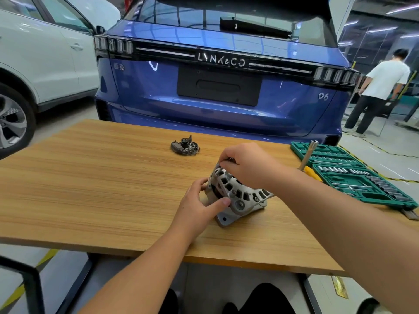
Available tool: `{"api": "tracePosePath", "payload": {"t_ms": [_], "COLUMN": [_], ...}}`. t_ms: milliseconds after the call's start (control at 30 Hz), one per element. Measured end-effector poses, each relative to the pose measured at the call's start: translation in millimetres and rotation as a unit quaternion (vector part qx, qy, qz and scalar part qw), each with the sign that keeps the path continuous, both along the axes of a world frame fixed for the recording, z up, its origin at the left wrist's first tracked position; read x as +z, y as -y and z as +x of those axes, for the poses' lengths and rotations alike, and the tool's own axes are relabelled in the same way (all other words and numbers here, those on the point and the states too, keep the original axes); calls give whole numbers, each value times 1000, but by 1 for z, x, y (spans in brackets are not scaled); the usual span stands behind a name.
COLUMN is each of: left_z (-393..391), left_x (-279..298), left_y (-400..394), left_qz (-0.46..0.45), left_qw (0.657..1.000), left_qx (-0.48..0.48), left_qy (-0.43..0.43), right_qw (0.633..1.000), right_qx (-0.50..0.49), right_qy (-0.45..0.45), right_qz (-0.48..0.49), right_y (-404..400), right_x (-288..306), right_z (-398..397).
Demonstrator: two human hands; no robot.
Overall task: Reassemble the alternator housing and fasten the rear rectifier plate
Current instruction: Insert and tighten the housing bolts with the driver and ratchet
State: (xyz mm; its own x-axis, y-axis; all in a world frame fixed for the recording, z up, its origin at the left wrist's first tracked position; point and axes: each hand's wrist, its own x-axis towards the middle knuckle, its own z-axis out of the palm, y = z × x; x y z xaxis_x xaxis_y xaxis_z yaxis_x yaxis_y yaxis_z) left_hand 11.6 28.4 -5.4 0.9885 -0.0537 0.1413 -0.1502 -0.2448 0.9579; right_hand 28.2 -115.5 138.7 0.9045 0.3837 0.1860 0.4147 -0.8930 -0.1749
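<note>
Head view: alternator housing [235, 191] sits on the wooden table [102, 177], halves mated. Left hand [201, 200] grips its side; right hand [247, 164] pinches what may be a bolt at the rim. Rectifier plate [185, 146] lies well apart, unfitted.

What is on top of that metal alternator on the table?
The right hand rests over the top of the alternator housing, fingers curled at its upper rim. Whatever they pinch is hidden. The left hand steadies its near side.

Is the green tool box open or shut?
Open. The tool box lies flat on the table, its rows of sockets showing.
</note>
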Motion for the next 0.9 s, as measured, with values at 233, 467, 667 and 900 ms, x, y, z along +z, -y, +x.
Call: {"api": "tracePosePath", "payload": {"t_ms": [233, 467, 667, 900], "left_z": [0, 1, 4, 4], "left_x": [-3, -4, -4, -4], "left_y": [1, 2, 2, 1], "left_qz": [-20, -21, -2, -3], "left_qw": [1000, 1000, 999, 999], "left_qx": [-9, -2, -19, -24], "left_qy": [-12, -22, -36, -37], "right_qw": [995, 1000, 992, 953], "right_qx": [-17, 11, 34, -70], "right_qy": [11, 14, -8, -122], "right_qz": [-99, 0, 122, 267], "right_y": [-8, -5, 7, 8], "right_x": [-1, -16, -31, -22], "right_z": [-4, -2, -7, 1]}}
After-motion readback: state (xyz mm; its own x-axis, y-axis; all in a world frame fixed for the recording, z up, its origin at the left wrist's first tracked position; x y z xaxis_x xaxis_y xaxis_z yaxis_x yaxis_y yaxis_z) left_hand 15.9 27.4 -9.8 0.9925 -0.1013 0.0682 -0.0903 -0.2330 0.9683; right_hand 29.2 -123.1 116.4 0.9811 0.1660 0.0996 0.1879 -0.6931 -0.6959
